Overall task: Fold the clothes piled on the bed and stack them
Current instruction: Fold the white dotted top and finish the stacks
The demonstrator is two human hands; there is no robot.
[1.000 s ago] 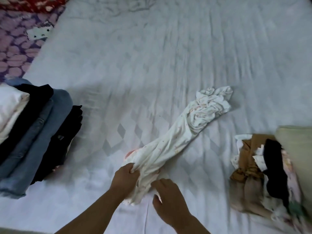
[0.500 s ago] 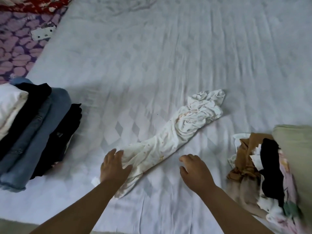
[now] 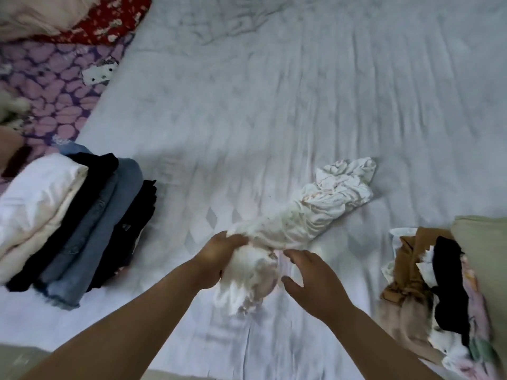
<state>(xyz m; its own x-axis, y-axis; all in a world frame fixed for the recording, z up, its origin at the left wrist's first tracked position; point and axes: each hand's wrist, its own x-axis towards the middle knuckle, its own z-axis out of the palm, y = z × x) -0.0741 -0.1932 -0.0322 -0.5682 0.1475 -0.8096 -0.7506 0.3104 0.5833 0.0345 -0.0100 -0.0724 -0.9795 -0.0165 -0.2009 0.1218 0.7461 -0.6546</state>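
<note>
Mostly we see a wide bed under a wrinkled pale grey sheet (image 3: 274, 105). Our left hand (image 3: 216, 259) grips the near end of a twisted white garment (image 3: 301, 220) mid-bed; our right hand (image 3: 312, 278) hovers beside it, fingers spread. Folded stack (image 3: 68, 223) left, unfolded pile (image 3: 428, 283) right.
</note>
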